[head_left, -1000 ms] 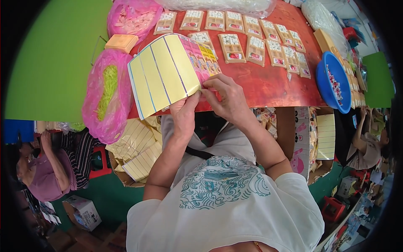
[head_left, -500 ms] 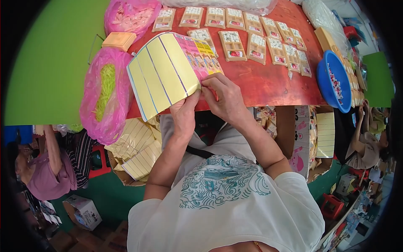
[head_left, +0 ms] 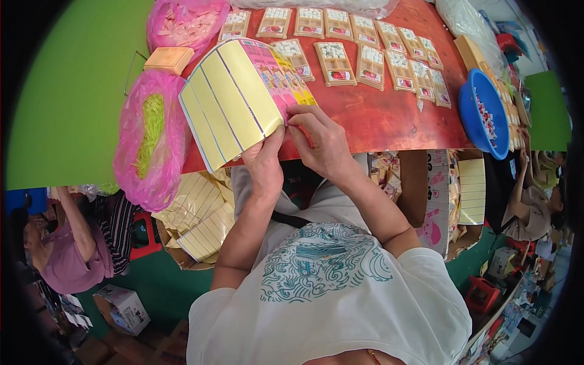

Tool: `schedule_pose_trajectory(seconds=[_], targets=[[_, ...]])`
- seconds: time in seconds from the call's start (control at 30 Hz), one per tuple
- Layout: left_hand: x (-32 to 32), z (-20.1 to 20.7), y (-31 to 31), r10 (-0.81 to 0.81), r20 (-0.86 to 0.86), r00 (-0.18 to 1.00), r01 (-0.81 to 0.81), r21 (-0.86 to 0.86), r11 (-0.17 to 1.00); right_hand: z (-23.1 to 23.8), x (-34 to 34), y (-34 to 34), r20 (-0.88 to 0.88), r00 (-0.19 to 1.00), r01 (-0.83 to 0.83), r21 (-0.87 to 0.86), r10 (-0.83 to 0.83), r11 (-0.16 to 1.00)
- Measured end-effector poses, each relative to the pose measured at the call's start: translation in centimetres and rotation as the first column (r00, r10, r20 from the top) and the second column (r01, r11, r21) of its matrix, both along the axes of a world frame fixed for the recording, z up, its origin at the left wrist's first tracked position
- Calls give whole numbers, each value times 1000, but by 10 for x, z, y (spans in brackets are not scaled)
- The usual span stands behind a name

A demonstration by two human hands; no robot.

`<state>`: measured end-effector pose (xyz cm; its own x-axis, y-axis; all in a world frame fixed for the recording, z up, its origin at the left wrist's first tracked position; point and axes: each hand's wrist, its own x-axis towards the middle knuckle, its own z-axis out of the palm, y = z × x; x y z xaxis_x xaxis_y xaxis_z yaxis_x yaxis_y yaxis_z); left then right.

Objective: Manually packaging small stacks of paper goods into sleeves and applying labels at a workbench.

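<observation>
A sticker sheet [head_left: 228, 100] with bare pale-yellow backing strips and remaining pink and yellow printed labels is tilted above the red table's near edge. Its lower corner is pinched by my left hand [head_left: 265, 163], thumb on top. At the edge of a pink label, my right hand [head_left: 322, 137] has its thumb and forefinger pressed together; the label seems to be gripped there, its edge partly hidden by the fingers. Beyond the sheet stand rows of small tan compartment trays [head_left: 335, 63] with white pieces and a red-printed packet in each.
Left on the table are a pink bag of green strands [head_left: 149, 134], a tan block-like tray stack [head_left: 169, 60] and a pink bag of pale pieces [head_left: 188, 27]. A blue basin [head_left: 480, 115] of small packets sits right. Boxes stand below; co-workers [head_left: 70, 249] are at both sides.
The sheet and both hands have shifted slightly left in the picture. My fingers keep their pinch at the label's edge.
</observation>
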<state>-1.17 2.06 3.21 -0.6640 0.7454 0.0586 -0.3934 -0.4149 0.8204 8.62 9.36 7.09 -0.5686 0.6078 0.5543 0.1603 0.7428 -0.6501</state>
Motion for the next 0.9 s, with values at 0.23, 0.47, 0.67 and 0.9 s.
schedule_pose_trajectory(seconds=[0.23,0.47,0.67,0.9], targets=[[8,0,3,42,-53,998,-43,-18,999,-3,-1,2,-11,1000,28,121,-27,992],[10,-5,4,80,-139,987,-83,-16,996,-4,-2,1,-19,998,57,115,-56,992],[6,-3,5,59,-72,996,-61,-19,998,-3,2,11,-5,1000,-8,-97,7,995],[-4,10,-1,-92,50,995,93,-22,995,-3,12,40,-296,953,-271,-734,66,622]])
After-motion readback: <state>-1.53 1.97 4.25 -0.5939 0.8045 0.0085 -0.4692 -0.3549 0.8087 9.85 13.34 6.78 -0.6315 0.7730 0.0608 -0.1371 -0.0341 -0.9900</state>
